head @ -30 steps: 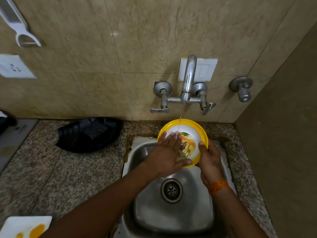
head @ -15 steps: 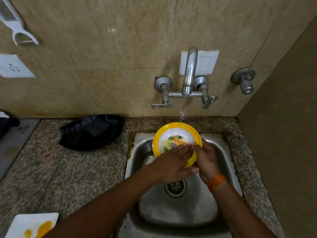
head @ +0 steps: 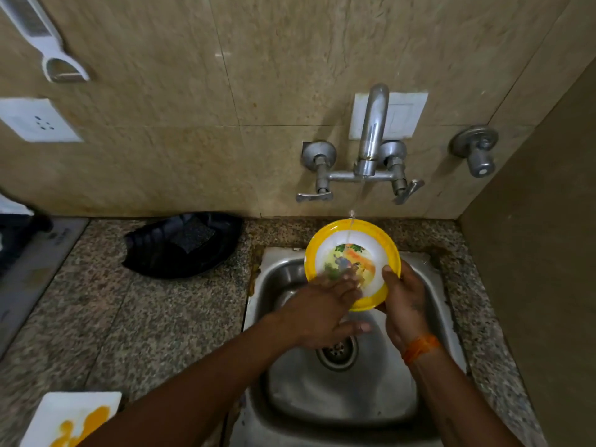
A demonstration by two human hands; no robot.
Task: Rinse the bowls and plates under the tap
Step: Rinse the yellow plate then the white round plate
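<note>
A yellow-rimmed bowl [head: 353, 262] with a coloured picture inside is tilted over the steel sink [head: 283, 366]. A thin stream of water from the wall tap [head: 371, 137] falls onto its upper rim. My right hand [head: 403, 298] grips the bowl's right edge, thumb on the inside. My left hand [head: 322, 314] lies with straight fingers on the bowl's lower inside, its fingertips blurred. A white square plate [head: 77, 414] with orange stains sits on the counter at the bottom left.
A black tray [head: 154, 253] holding a dark scrub pad [head: 193, 235] rests on the granite counter left of the sink. A second valve [head: 477, 153] sticks out of the wall at the right. A brown side wall [head: 541, 253] closes the right side. The drain [head: 338, 350] lies below my hands.
My left hand has slid down and left across the inside of the bowl, uncovering more of the picture. The bowl stays under the stream in my right hand.
</note>
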